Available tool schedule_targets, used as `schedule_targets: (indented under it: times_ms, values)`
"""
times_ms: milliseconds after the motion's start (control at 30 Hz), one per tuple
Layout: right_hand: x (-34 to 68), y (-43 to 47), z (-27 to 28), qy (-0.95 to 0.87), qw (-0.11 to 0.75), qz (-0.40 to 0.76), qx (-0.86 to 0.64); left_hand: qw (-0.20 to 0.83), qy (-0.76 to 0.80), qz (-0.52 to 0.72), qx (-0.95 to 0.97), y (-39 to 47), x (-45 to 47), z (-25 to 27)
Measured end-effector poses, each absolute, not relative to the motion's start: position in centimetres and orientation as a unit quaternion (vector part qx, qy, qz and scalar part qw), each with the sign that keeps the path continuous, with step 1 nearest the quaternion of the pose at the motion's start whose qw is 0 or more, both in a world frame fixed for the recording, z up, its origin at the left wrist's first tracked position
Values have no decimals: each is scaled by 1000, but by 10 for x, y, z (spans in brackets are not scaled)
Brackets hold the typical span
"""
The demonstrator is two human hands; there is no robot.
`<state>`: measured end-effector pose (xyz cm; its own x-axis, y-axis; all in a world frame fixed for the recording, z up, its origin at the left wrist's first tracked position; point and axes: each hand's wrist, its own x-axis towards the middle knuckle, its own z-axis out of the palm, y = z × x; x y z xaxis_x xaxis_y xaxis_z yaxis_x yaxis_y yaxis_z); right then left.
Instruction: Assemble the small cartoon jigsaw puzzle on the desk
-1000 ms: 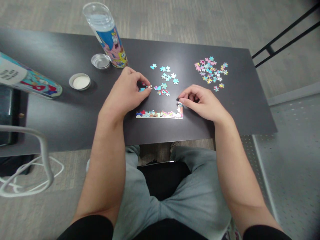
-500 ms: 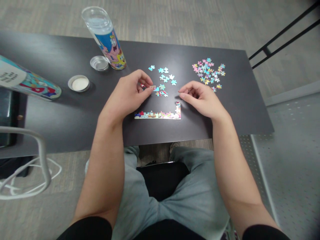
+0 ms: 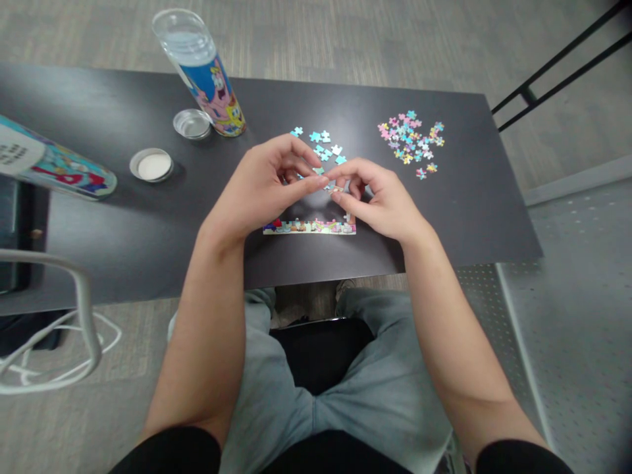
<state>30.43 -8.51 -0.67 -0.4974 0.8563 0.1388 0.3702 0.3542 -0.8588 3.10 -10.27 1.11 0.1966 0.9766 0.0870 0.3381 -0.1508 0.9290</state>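
My left hand (image 3: 276, 174) and my right hand (image 3: 378, 194) meet fingertip to fingertip over the middle of the table. A small jigsaw puzzle piece (image 3: 336, 189) shows between their pinched fingers; the fingers hide part of it. Just below lies a joined strip of puzzle pieces (image 3: 311, 228), a straight bottom edge whose right end turns upward, partly behind my right thumb. Beyond my fingers are several loose blue puzzle pieces (image 3: 323, 153), some of them covered by my left hand.
A pile of mixed puzzle pieces (image 3: 409, 139) lies at the right. To the left stand a clear-topped cartoon tube (image 3: 212, 92), a metal lid (image 3: 191, 124) and a white-lined lid (image 3: 153, 166). A second printed tube (image 3: 64, 164) lies at the far left, above a white cable (image 3: 83, 316).
My right hand has moved left to meet my left hand, which has shifted slightly right with the puzzle piece. The fingertips, apart before, are now together.
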Motion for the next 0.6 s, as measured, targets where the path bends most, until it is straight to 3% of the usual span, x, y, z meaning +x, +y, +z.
schedule_targets:
  times_ms: [133,233,333,600]
  values:
    - [323,-77,-14,-739,357,395,-412,327,569,398,642,-101,8,7]
    - [335,-73,-18,-713,350,417,-442,290,622,363,630,-102,-17,5]
    - [339,-74,-19,-705,317,435,-461,303,627,318,643,-103,-35,3]
    - [332,-73,-20,-687,326,455,-463,322,599,316,662,-92,-37,-7]
